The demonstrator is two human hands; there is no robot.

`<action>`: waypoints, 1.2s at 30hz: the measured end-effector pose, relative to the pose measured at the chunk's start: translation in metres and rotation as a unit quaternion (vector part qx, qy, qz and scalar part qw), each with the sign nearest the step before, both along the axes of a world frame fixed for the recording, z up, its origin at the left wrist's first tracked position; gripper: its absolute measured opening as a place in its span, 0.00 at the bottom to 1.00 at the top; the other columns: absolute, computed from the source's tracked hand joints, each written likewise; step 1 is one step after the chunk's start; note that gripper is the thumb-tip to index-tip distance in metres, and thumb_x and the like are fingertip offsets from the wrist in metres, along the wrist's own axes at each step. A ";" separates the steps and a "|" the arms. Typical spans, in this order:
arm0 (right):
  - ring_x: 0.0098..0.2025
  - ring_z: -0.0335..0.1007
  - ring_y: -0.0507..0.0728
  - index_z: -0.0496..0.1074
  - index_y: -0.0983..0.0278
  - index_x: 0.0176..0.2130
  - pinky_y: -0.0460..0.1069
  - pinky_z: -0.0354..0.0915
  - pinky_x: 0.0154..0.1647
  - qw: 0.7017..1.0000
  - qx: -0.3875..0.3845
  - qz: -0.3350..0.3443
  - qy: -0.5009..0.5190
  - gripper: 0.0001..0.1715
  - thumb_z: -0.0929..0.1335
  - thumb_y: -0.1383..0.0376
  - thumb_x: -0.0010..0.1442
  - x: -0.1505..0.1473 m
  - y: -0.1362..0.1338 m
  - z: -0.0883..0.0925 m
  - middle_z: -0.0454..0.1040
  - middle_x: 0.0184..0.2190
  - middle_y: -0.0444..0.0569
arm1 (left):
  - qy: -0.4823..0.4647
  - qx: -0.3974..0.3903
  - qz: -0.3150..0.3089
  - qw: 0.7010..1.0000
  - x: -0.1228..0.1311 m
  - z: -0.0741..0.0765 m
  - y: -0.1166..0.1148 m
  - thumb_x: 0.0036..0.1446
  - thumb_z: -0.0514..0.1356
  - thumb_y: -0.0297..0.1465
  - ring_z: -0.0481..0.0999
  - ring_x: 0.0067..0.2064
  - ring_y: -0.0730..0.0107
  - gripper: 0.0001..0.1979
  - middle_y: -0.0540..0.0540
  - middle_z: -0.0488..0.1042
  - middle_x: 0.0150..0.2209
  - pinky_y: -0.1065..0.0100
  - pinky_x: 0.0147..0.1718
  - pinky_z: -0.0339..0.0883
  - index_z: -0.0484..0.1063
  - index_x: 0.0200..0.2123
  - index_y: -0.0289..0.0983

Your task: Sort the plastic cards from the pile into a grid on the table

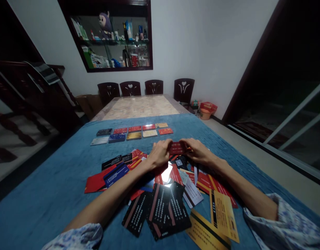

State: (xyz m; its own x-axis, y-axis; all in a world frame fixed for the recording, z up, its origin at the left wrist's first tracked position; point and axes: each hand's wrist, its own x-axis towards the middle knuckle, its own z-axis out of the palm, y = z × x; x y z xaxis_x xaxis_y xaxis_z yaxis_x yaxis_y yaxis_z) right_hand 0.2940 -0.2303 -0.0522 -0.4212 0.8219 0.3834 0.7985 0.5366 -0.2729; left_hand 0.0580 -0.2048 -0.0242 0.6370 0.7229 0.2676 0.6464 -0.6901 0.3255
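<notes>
Between my two hands a red card (176, 148) is held up on edge, its printed face towards me. My left hand (160, 152) pinches its left end; my right hand (197, 150) pinches the right end, and may have more than one card in its fingers. Below lies a loose heap of cards: black cards (166, 208) with pale print, gold cards (223, 215), a blue card (116, 174), a white card (193, 193) and red cards (93, 182). Beyond my hands stand two rows of sorted stacks, among them a gold stack (134, 135) and a dark blue stack (117, 138).
A blue cloth (53, 177) covers the near part of the long table; its bare far end (141, 106) has a stone-like top. Several dark chairs (154, 86) stand behind it. A wall cabinet (118, 69) and an orange bucket (206, 113) are farther off.
</notes>
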 end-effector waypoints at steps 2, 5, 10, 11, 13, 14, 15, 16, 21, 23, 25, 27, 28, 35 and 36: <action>0.47 0.68 0.64 0.65 0.61 0.60 0.59 0.64 0.46 1.000 0.006 0.002 -0.007 0.30 0.66 0.68 0.58 0.001 0.001 -0.002 0.74 0.47 0.57 | 0.004 -0.002 0.003 1.000 0.000 0.001 0.000 0.55 0.53 0.22 0.73 0.50 0.55 0.21 0.41 0.76 0.47 0.56 0.48 0.65 0.67 0.53 0.37; 0.49 0.67 0.64 0.65 0.61 0.60 0.60 0.66 0.48 0.999 0.033 0.008 -0.004 0.29 0.67 0.65 0.60 0.003 0.004 -0.005 0.71 0.49 0.59 | 0.017 -0.004 0.012 1.000 0.000 0.002 0.000 0.56 0.54 0.23 0.71 0.51 0.54 0.20 0.39 0.74 0.49 0.55 0.49 0.64 0.66 0.53 0.36; 0.51 0.64 0.65 0.66 0.61 0.61 0.62 0.66 0.51 0.997 0.076 0.015 -0.001 0.30 0.68 0.63 0.60 0.007 0.006 -0.008 0.67 0.52 0.60 | 0.042 0.008 0.011 0.999 -0.002 0.001 0.002 0.57 0.54 0.24 0.69 0.54 0.52 0.19 0.37 0.72 0.51 0.53 0.51 0.63 0.65 0.53 0.34; 0.50 0.64 0.65 0.66 0.61 0.61 0.62 0.66 0.50 0.997 0.079 0.017 -0.004 0.30 0.68 0.63 0.60 0.007 0.006 -0.008 0.67 0.52 0.60 | 0.047 0.010 0.010 0.999 -0.002 0.001 0.002 0.58 0.54 0.24 0.69 0.54 0.52 0.19 0.37 0.71 0.51 0.53 0.51 0.63 0.65 0.53 0.34; 0.50 0.64 0.66 0.66 0.61 0.61 0.62 0.67 0.49 0.996 0.084 0.021 -0.007 0.30 0.68 0.61 0.61 0.008 0.006 -0.009 0.68 0.52 0.60 | 0.058 0.012 0.010 0.998 -0.002 0.002 0.002 0.58 0.54 0.25 0.68 0.55 0.52 0.19 0.37 0.71 0.51 0.53 0.51 0.63 0.65 0.53 0.35; 0.50 0.63 0.66 0.66 0.60 0.61 0.62 0.67 0.49 0.996 0.086 0.024 -0.007 0.30 0.68 0.60 0.61 0.009 0.006 -0.009 0.68 0.51 0.60 | 0.064 0.012 0.012 0.998 -0.002 0.003 0.002 0.58 0.55 0.25 0.68 0.55 0.53 0.18 0.37 0.70 0.51 0.54 0.51 0.63 0.65 0.53 0.35; 0.49 0.64 0.66 0.66 0.60 0.61 0.62 0.67 0.48 0.996 0.088 0.026 -0.005 0.30 0.68 0.60 0.61 0.009 0.006 -0.009 0.69 0.51 0.59 | 0.070 0.010 0.014 0.997 -0.003 0.004 0.002 0.59 0.55 0.26 0.67 0.55 0.53 0.18 0.37 0.70 0.51 0.54 0.51 0.62 0.64 0.53 0.35; 0.49 0.64 0.66 0.66 0.59 0.62 0.62 0.67 0.48 0.996 0.087 0.027 -0.003 0.30 0.68 0.59 0.61 0.009 0.006 -0.009 0.69 0.50 0.59 | 0.075 0.008 0.016 0.997 -0.003 0.005 0.002 0.59 0.55 0.26 0.67 0.55 0.53 0.18 0.38 0.69 0.52 0.54 0.52 0.62 0.64 0.53 0.36; 0.48 0.64 0.65 0.68 0.59 0.60 0.62 0.67 0.48 0.997 0.071 0.036 0.004 0.29 0.68 0.58 0.61 0.008 0.006 -0.009 0.70 0.49 0.58 | 0.089 -0.004 0.018 0.996 -0.003 0.011 -0.001 0.57 0.56 0.25 0.66 0.55 0.53 0.17 0.38 0.67 0.52 0.53 0.52 0.62 0.65 0.51 0.37; 0.48 0.64 0.65 0.69 0.59 0.60 0.62 0.67 0.48 0.997 0.066 0.038 0.006 0.28 0.68 0.58 0.61 0.007 0.005 -0.007 0.70 0.48 0.58 | 0.086 -0.003 0.014 0.996 -0.004 0.012 -0.001 0.56 0.56 0.24 0.65 0.55 0.54 0.17 0.39 0.67 0.53 0.54 0.52 0.61 0.65 0.50 0.37; 0.48 0.64 0.65 0.69 0.59 0.59 0.62 0.67 0.49 0.997 0.064 0.038 0.007 0.28 0.69 0.58 0.61 0.006 0.005 -0.005 0.71 0.48 0.58 | 0.084 -0.001 0.011 0.996 -0.005 0.012 0.001 0.54 0.57 0.23 0.65 0.55 0.54 0.17 0.39 0.67 0.53 0.55 0.52 0.61 0.66 0.49 0.37; 0.48 0.64 0.65 0.70 0.60 0.58 0.62 0.66 0.49 0.997 0.061 0.039 0.007 0.27 0.69 0.58 0.60 0.005 0.006 -0.003 0.71 0.47 0.58 | 0.086 0.000 0.009 0.996 -0.006 0.013 0.002 0.53 0.58 0.23 0.64 0.56 0.54 0.17 0.39 0.67 0.52 0.55 0.52 0.61 0.66 0.48 0.37; 0.48 0.64 0.65 0.70 0.60 0.58 0.62 0.66 0.49 0.997 0.059 0.040 0.007 0.27 0.69 0.58 0.60 0.004 0.006 -0.002 0.71 0.47 0.58 | 0.088 0.002 0.008 0.996 -0.006 0.013 0.003 0.53 0.58 0.23 0.64 0.56 0.53 0.17 0.39 0.67 0.52 0.54 0.52 0.61 0.67 0.47 0.37; 0.47 0.64 0.65 0.72 0.62 0.56 0.61 0.67 0.49 0.998 0.047 0.051 -0.009 0.26 0.69 0.57 0.60 -0.003 0.008 0.008 0.71 0.46 0.59 | 0.115 0.001 0.016 0.993 -0.010 0.019 0.004 0.54 0.59 0.25 0.65 0.56 0.52 0.14 0.39 0.68 0.52 0.53 0.51 0.61 0.68 0.45 0.36; 0.48 0.64 0.64 0.72 0.62 0.56 0.61 0.67 0.49 0.997 0.046 0.054 -0.011 0.25 0.69 0.56 0.61 -0.004 0.008 0.010 0.71 0.46 0.59 | 0.121 -0.001 0.016 0.993 -0.011 0.020 0.004 0.54 0.59 0.25 0.64 0.56 0.52 0.14 0.39 0.68 0.52 0.53 0.51 0.61 0.68 0.45 0.37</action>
State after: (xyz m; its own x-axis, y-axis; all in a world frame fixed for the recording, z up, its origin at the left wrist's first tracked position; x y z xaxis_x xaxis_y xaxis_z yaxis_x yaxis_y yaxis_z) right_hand 0.2899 -0.2223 -0.0424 -0.5138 0.7340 0.4442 0.7406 0.6408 -0.2021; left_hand 0.0472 -0.2008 -0.0038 0.6587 0.7445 0.1085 0.7276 -0.6671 0.1602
